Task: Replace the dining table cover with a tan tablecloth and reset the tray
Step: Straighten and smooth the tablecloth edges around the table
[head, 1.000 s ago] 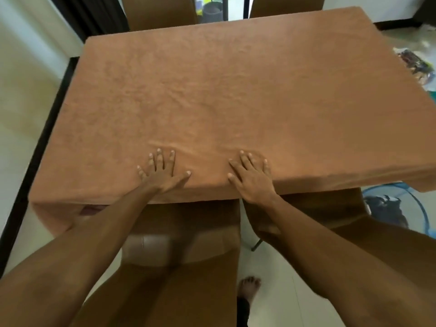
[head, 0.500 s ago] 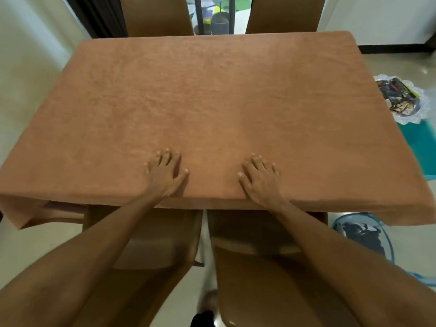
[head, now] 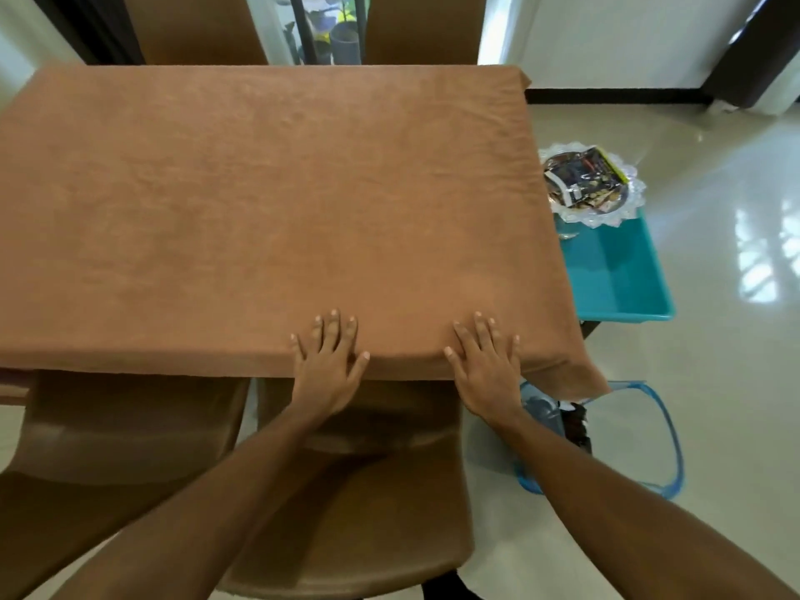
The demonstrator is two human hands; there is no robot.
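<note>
I see left hand point(head: 329, 361) and right hand point(head: 485, 368) flat, grasping nothing, on the soft, limp tan tablecloth point(head: 268, 201); I'd pinch its hanging hem, lower centre

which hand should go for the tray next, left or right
Right, most likely. The right hand lies flat on the tablecloth near its right corner, and the tray sits past that right edge by the teal bin. The left hand rests nearer the middle, farther away.
</note>
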